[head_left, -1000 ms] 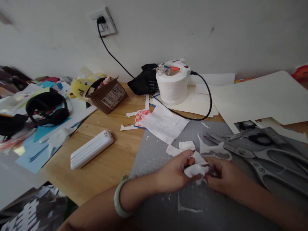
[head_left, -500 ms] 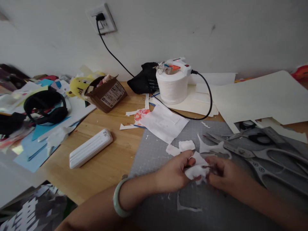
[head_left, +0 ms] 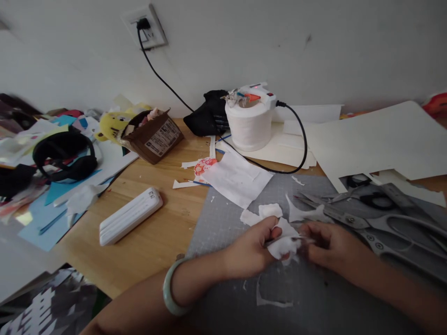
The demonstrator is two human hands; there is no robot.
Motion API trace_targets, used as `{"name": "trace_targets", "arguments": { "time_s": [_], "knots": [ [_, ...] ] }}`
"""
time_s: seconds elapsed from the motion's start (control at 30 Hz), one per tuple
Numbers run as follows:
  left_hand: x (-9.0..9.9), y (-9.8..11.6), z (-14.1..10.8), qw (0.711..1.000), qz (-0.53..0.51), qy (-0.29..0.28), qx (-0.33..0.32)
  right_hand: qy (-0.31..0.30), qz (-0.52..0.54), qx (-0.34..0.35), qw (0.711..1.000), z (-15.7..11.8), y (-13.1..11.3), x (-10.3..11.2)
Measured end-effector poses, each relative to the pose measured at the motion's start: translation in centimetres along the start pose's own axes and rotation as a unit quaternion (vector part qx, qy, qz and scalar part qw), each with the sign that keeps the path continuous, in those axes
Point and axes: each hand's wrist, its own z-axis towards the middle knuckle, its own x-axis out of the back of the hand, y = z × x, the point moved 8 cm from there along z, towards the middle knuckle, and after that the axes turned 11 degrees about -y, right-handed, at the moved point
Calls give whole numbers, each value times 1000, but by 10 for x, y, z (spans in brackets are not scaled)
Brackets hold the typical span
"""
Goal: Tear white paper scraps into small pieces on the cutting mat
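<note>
My left hand (head_left: pixel 253 246) pinches a small, curled white paper piece (head_left: pixel 287 232) between thumb and fingers above the grey cutting mat (head_left: pixel 216 242). Close on its right, my right hand (head_left: pixel 328 244) is closed around a thin grey blade-like tool (head_left: pixel 307 240) that lies across the paper; fingers hide most of it, so its exact kind is unclear. Small white cut pieces (head_left: pixel 270 211) lie just beyond my left hand. A curved white offcut (head_left: pixel 303 211) rests beyond my right hand. Thin paper scraps (head_left: pixel 272 302) lie nearer me on the mat.
Large scissors (head_left: pixel 370 223) and a metal ruler (head_left: pixel 405 200) lie to the right. A hot glue gun (head_left: pixel 263 95) sits on a white roll (head_left: pixel 248 128), its black cord (head_left: pixel 305 139) looping over the table. Left are a white power bank (head_left: pixel 131 216) and a cardboard box (head_left: pixel 153 137).
The curled paper has tilted slightly in my left hand, and the thin tool shows more clearly across it. My right hand has shifted a little. Surrounding things stay put.
</note>
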Motion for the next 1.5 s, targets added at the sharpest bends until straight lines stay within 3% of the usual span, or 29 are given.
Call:
{"name": "trace_targets", "arguments": {
  "time_s": [0.13, 0.33, 0.5, 0.67, 0.87, 1.1, 1.33, 1.5],
  "knots": [
    [1, 0, -1, 1000, 19, 2, 1, -11, -5, 75, 997, 0, -15, -8],
    [3, 1, 0, 1000, 26, 6, 2, 9, -17, 10, 1000, -3, -2, -1],
    [2, 0, 0, 1000, 7, 0, -2, 30, -62, 61, 996, -1, -5, -1],
    [0, 3, -1, 1000, 2, -2, 3, 37, -60, 26, 997, -1, -1, 1],
    [0, 2, -1, 1000, 3, -1, 3, 11, -78, 69, 994, -1, -10, -8],
    [1, 3, -1, 999, 36, 0, -2, 19, -59, 27, 998, -4, -9, -2],
    [2, -1, -1, 1000, 13, 3, -1, 17, -55, 53, 997, 0, -4, -6],
    [3, -1, -1, 1000, 23, 6, -2, 27, -35, 17, 999, 0, 0, 1]
  ]
}}
